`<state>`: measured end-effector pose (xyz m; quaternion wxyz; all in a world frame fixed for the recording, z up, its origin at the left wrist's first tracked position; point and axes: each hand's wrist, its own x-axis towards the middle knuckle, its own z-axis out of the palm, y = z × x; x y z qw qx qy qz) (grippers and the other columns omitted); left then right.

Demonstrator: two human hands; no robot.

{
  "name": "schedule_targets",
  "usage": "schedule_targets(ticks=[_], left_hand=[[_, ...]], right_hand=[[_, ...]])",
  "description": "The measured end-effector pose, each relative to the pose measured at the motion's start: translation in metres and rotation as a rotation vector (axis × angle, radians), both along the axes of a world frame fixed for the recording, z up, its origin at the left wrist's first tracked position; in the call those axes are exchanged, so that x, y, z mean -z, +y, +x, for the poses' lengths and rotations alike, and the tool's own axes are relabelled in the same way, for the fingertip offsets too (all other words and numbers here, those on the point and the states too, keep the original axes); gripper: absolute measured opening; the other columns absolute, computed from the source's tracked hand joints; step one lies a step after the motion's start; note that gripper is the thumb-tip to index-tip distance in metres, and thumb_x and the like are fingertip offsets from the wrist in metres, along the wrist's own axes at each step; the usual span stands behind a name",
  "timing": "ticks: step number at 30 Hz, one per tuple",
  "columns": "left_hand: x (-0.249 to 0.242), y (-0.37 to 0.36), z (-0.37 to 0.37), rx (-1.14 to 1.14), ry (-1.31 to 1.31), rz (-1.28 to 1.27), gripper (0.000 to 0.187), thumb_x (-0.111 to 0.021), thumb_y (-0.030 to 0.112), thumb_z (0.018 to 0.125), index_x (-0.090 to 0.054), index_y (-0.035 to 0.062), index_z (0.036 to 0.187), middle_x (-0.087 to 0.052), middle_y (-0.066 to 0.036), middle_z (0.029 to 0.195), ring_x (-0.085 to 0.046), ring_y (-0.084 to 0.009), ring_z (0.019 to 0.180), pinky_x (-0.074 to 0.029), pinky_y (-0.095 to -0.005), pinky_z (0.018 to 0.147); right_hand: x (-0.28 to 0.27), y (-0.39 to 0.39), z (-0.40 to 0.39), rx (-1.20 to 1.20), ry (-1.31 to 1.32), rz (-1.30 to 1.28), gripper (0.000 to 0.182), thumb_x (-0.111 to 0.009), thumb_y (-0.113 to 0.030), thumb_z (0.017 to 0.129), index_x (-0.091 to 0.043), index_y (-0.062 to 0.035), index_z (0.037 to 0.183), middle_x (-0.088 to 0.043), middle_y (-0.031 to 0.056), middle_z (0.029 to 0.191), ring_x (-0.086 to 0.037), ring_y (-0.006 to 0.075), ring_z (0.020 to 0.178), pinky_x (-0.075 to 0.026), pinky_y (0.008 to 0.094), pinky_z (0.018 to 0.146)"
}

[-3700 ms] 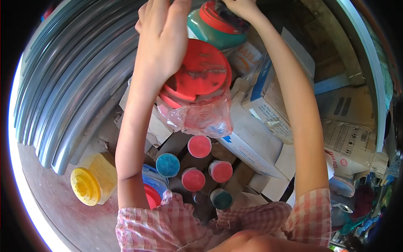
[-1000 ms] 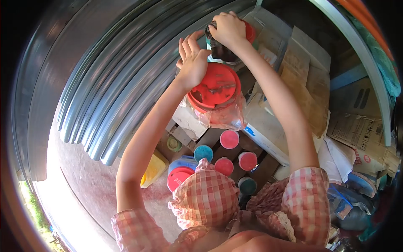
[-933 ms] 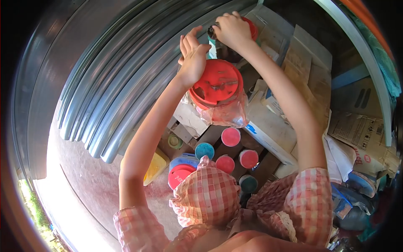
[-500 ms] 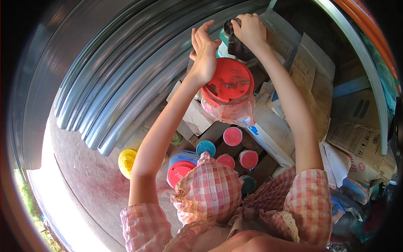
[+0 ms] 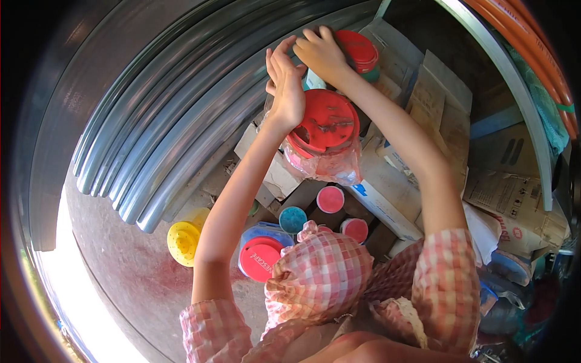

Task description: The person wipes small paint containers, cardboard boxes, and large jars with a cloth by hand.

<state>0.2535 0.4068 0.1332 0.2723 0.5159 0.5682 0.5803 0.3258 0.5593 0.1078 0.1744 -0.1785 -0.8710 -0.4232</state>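
Observation:
My left hand (image 5: 285, 85) is raised beside the large red-lidded container (image 5: 330, 124), its fingers stretched upward and the palm toward the lid. A torn clear plastic wrap (image 5: 339, 167) hangs round that container's side. My right hand (image 5: 321, 54) is beyond the lid, close to my left fingertips, with its fingers curled. Whatever lies in those fingers is hidden behind the hand. Just to the right of it stands a smaller container with a red lid (image 5: 358, 49) and a greenish body. A pale green and white container (image 5: 313, 80) shows partly under my right wrist.
Curved metal sheets (image 5: 175, 115) fill the left and back. Cardboard boxes (image 5: 445, 103) line the right side. Nearer me stand a yellow-lidded container (image 5: 183, 242), a red-lidded Nescafé jar (image 5: 260, 259), a teal lid (image 5: 293, 219) and a pink lid (image 5: 330, 199).
My right hand has moved left toward my left hand. The dark crumpled piece it gripped is now mostly out of sight, and the smaller red lid is uncovered. My view has shifted slightly.

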Motion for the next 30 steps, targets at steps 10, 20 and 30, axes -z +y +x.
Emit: schedule_targets(ticks=[10,20,30], left_hand=[[0.008,0.004,-0.003,-0.037,-0.078,0.108,0.043,-0.022,0.024,0.096,-0.025,0.013,0.138,-0.018,-0.017,0.144,0.003,-0.0313,0.14,-0.005,-0.049,0.105],[-0.004,-0.001,0.001,-0.063,0.058,0.037,0.043,-0.021,0.019,0.095,-0.023,0.0106,0.138,-0.019,-0.018,0.143,0.003,-0.0325,0.14,-0.006,-0.0494,0.105],[0.0,0.0,-0.002,-0.058,0.13,0.057,0.047,-0.03,0.009,0.092,-0.024,0.0118,0.138,-0.019,-0.018,0.142,0.0,-0.0338,0.139,-0.008,-0.0508,0.104]], right_hand=[[0.011,-0.027,0.057,-0.281,-0.006,-0.225,0.01,-0.057,-0.019,0.073,-0.057,-0.0154,0.082,-0.056,-0.0027,0.086,-0.051,0.0152,0.088,-0.038,0.0299,0.073],[-0.018,-0.013,0.143,-0.403,0.048,-0.48,0.032,-0.067,-0.013,0.067,-0.064,-0.0108,0.098,-0.057,-0.004,0.094,-0.052,0.014,0.088,-0.042,0.0306,0.071],[0.012,-0.019,0.033,-0.077,0.188,-0.133,0.004,-0.06,-0.016,0.064,-0.059,-0.0125,0.065,-0.052,0.0006,0.081,-0.052,0.0167,0.084,-0.047,0.026,0.055]])
